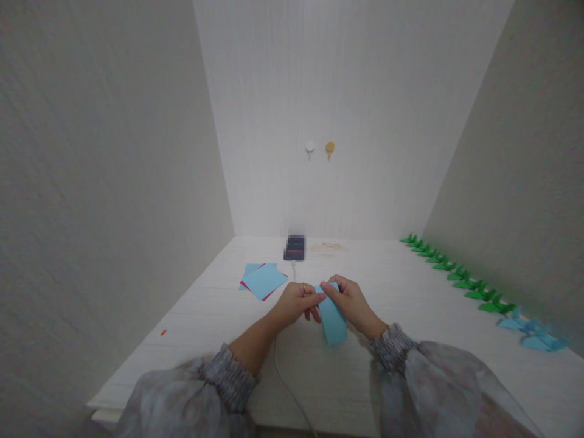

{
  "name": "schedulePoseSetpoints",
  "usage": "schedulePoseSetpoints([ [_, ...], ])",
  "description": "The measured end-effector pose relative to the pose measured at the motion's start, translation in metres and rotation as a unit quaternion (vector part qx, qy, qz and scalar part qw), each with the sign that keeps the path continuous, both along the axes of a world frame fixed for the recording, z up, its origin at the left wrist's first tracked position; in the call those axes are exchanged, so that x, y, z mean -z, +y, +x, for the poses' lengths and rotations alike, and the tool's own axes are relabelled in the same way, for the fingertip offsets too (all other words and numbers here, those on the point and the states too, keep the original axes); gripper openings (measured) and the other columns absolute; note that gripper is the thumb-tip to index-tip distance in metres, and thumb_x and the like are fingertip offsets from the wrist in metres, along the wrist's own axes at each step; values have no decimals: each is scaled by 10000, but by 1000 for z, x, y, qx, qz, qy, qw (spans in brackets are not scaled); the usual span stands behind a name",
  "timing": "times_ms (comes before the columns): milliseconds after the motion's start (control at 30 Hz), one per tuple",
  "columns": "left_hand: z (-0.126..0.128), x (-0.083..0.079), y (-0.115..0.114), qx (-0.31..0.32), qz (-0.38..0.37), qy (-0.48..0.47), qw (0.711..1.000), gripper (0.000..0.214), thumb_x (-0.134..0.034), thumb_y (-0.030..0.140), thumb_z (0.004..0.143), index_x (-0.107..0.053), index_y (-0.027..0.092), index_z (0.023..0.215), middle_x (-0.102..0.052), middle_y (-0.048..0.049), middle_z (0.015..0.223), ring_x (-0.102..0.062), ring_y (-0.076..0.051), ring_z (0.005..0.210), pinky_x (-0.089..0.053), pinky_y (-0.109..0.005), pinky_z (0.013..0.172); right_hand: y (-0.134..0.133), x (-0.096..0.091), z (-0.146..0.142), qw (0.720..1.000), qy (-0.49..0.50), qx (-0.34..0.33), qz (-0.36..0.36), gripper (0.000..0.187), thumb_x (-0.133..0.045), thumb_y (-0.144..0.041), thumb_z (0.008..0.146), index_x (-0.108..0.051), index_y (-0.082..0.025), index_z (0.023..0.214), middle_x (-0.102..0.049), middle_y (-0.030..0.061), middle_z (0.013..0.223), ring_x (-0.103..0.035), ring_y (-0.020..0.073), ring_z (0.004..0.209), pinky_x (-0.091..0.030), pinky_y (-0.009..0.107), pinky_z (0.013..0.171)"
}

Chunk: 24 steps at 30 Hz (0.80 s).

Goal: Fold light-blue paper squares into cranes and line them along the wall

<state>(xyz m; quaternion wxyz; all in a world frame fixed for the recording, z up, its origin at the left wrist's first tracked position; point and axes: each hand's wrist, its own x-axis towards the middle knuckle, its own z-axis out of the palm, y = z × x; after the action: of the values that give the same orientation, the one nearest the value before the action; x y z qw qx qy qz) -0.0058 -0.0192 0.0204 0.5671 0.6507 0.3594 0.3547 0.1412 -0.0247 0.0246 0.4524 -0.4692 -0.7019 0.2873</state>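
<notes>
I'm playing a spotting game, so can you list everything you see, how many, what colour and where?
Folded paper strip: one, light blue, between both hands
Overlapping flat paper sheets: several, light blue and red, table's left half
Folded paper figures in a row: many, green, table's right side
Folded paper figures at the near end: apparently two, light blue, same row
Flat rectangular phone: one, dark, table's back
Thin cable: one, white, below phone to near edge
Thin tangled strands: uncountable, tan, right of phone
Small scrap: one, orange-red, far left
Round hooks: two, white and gold, back wall
Side walls: two, greyish, left and right
Table: one, white, underneath
Ring: one, gold, left hand
Left hand, right hand: two, bare, at strip
Gathered-cuff fabric sleeves: two, greyish, on arms
</notes>
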Motion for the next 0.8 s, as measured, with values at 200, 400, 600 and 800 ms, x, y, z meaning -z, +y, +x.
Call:
schedulePoseSetpoints([
  [200,0,-1,0,1,3,1,1000,320,-518,429,645,-453,131,550,-550,7,396,-500,-88,349,-304,-164,333,0,-1,-1,1000,-4,16,11,307,-440,-441,717,-478,-167,583,-444,-40,482,-398,82,450,-310,183,418],
  [400,0,0,1,4,10,-3,1000,277,-535,390,640,-467,132,567,-532,21,383,-505,-87,353,-305,-158,333,1,0,-1,1000,5,22,13,304,-446,-429,719,-464,-169,563,-421,-42,468,-388,80,440,-311,186,413],
  [600,0,2,3,1,14,1,1000,296,-527,406,650,-457,134,553,-526,26,377,-499,-88,350,-302,-162,332,0,0,-1,1000,1,24,7,300,-442,-422,728,-464,-165,573,-424,-39,474,-389,79,444,-305,181,408],
  [800,-1,1,3,5,11,3,1000,308,-524,419,647,-433,143,543,-506,34,358,-490,-86,339,-289,-162,325,1,-1,-1,999,-13,34,22,303,-437,-421,733,-451,-168,566,-414,-41,473,-385,81,451,-295,183,413],
])
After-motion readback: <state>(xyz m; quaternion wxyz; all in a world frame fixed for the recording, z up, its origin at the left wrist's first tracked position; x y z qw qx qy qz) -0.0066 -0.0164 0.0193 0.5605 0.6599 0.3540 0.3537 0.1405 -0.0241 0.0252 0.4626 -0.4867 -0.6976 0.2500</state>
